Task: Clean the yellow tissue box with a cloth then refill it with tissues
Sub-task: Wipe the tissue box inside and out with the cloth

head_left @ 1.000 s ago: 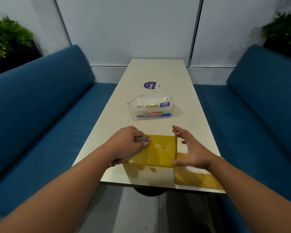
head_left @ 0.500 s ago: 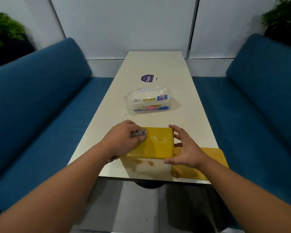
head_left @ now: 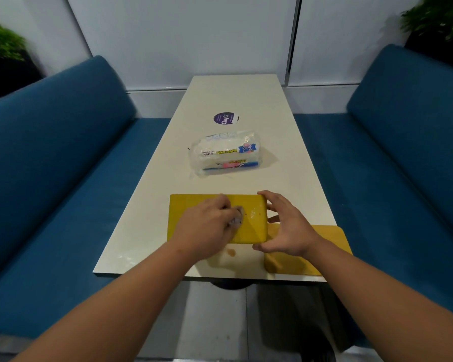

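While both hands work, tissue pack point(head_left: 226, 154) lies beyond yellow box point(head_left: 254, 226).

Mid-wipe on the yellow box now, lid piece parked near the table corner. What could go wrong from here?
1. The second yellow piece lies at the table's near right corner under the right forearm; a nudge could knock it off.
2. The left hand wipes with only a small wad of cloth; spots near the right end of the yellow tissue box could be smeared or missed.
3. The right hand steadies only one end, so a hard stroke may slide the box.
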### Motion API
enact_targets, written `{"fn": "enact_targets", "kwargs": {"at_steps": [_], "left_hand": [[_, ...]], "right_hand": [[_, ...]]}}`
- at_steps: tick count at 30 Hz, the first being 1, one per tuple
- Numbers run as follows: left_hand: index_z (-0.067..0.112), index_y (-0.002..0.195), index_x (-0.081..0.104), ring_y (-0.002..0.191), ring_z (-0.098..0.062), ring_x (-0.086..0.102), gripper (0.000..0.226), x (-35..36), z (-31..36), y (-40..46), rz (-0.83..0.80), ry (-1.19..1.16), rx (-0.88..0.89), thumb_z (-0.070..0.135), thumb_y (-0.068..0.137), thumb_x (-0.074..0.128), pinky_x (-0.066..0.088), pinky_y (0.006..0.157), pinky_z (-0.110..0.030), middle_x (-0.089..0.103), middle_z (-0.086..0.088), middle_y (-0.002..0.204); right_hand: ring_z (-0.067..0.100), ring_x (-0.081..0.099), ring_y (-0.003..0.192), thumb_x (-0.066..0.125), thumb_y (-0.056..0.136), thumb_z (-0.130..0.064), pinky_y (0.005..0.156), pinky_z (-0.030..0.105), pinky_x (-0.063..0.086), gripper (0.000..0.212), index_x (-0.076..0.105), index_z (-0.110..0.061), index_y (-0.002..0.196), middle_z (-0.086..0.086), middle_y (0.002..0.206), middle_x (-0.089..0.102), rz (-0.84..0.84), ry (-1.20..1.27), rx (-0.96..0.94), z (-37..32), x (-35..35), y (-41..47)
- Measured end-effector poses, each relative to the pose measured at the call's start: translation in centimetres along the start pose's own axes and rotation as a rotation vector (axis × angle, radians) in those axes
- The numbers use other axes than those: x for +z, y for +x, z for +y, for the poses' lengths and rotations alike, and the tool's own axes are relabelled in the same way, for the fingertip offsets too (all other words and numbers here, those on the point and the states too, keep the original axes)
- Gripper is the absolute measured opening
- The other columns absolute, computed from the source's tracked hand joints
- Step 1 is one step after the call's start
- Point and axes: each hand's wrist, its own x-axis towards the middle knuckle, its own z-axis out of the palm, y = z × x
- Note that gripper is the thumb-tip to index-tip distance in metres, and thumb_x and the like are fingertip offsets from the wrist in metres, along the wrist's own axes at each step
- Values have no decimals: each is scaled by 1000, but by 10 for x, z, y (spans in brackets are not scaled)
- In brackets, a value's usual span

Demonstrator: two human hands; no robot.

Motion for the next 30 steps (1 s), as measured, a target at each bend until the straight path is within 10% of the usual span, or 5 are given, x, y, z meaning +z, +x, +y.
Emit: {"fn": "enact_targets", "kwargs": {"at_steps": [30], "left_hand": [[33,110,70,92,-19,56,29,-41,9,30,107,-65,94,38,91,47,52,65,-34,59,7,103]], "right_hand": [[6,49,113,92,43,-44,94,31,50,115,33,-31,140,-15,130,46,111,-11,-72,-44,-14,10]]}}
